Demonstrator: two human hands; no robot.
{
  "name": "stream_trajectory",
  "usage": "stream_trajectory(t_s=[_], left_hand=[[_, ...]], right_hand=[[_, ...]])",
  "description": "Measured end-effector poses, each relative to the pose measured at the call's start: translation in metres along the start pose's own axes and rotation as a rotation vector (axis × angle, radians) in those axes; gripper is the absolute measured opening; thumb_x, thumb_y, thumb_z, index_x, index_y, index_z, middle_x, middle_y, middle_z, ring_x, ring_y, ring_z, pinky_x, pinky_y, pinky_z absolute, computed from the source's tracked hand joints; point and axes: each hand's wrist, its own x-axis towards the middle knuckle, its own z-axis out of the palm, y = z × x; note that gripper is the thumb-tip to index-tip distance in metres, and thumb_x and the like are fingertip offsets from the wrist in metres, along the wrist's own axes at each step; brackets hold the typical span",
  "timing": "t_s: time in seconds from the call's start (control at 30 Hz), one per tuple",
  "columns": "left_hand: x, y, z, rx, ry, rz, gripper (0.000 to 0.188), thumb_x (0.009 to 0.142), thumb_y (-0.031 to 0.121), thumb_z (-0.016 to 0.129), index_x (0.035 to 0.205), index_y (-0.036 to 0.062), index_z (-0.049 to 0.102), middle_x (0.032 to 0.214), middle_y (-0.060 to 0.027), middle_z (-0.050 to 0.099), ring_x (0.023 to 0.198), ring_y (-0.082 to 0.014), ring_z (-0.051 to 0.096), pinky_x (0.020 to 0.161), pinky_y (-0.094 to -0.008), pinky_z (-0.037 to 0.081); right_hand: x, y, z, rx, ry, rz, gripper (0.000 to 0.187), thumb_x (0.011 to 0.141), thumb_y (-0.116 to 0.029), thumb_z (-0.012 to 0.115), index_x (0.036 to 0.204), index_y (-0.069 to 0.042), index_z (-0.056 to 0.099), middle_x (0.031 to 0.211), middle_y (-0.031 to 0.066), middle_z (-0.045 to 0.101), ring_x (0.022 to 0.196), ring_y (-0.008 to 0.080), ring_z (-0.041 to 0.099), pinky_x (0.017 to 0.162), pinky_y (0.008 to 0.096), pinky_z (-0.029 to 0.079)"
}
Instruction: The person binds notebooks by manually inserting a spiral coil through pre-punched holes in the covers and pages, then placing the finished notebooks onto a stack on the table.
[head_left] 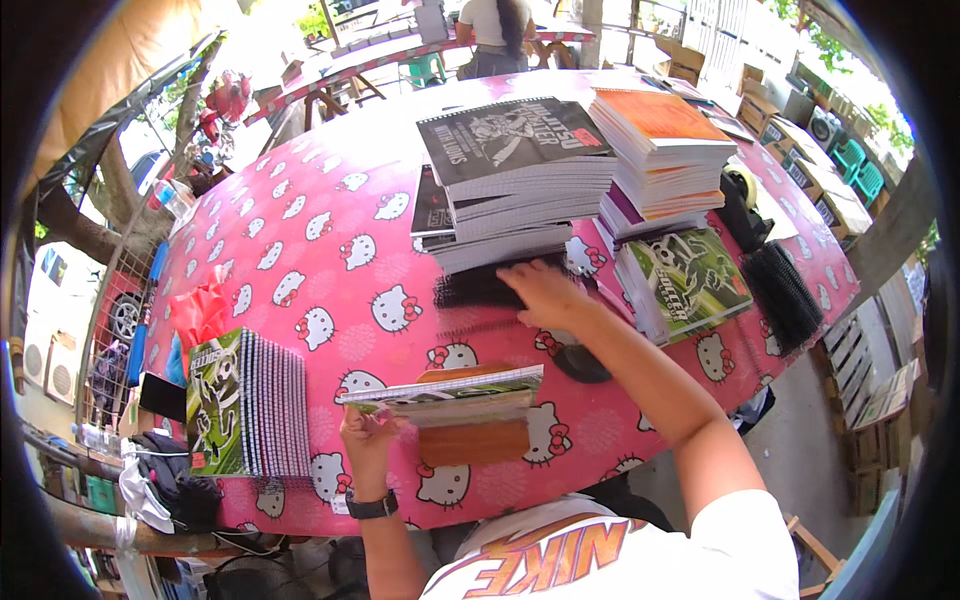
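Observation:
My left hand (370, 432), with a dark watch on its wrist, pinches the left end of an unbound notebook (465, 393). The notebook has white page edges and a green cover and is tilted over a brown wooden board (475, 442). My right hand (548, 295) reaches across the table to a pile of black spiral binding coils (468, 288). Its fingers are spread and touch the pile's right end. One thin coil (480, 328) lies nearer than the pile; whether my thumb touches it I cannot tell.
Behind the coils rises a tall stack of black-covered notebooks (515, 145), beside an orange-topped stack (660, 115) and green notebooks (690, 280). More coils (783, 298) lie at the right edge. Bound green notebooks (250, 405) stand left on the pink tablecloth (330, 260). A person (492, 35) is far off.

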Motion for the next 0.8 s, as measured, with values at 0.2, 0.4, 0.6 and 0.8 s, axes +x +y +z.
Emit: stream_trajectory(t_s=[0.2,0.4,0.6,0.8], left_hand=[[-0.008,0.0,-0.005,-0.005,0.051,-0.038,0.032,0.068,-0.012,0.071,0.093,0.0031,0.057,0.089,-0.0012,0.062,0.082,-0.011,0.056,0.078,-0.0278,0.047],[0.006,0.0,-0.017,0.055,-0.04,0.0,0.04,0.068,-0.004,0.075,0.104,0.0027,0.057,0.099,-0.0036,0.061,0.091,-0.013,0.055,0.082,-0.0297,0.046],[0.007,0.039,0.03,-0.23,0.06,0.158,0.048,0.081,0.025,0.071,0.118,0.0022,0.051,0.101,-0.0046,0.058,0.093,-0.0128,0.053,0.086,-0.0277,0.041],[0.013,0.043,0.047,-0.048,0.284,0.016,0.031,0.087,0.026,0.061,0.108,0.0032,0.056,0.086,-0.0021,0.056,0.075,-0.0065,0.05,0.066,-0.0213,0.039]], right_hand=[[-0.008,-0.033,0.02,-0.104,-0.032,-0.001,0.023,0.075,-0.017,0.062,0.094,-0.005,0.056,0.092,0.0126,0.058,0.094,0.0295,0.057,0.074,0.0386,0.051],[-0.006,-0.045,-0.015,0.158,-0.125,0.14,0.024,0.084,-0.027,0.058,0.082,-0.003,0.058,0.077,0.0177,0.063,0.078,0.0355,0.063,0.067,0.0446,0.051],[0.004,-0.042,-0.044,0.153,-0.064,0.145,0.032,0.086,-0.031,0.058,0.096,-0.001,0.06,0.081,0.0208,0.063,0.081,0.0377,0.062,0.069,0.0449,0.051],[0.004,-0.033,-0.071,0.372,0.036,0.069,0.037,0.089,-0.022,0.056,0.119,-0.001,0.054,0.096,0.0199,0.059,0.092,0.0356,0.057,0.08,0.0422,0.045]])
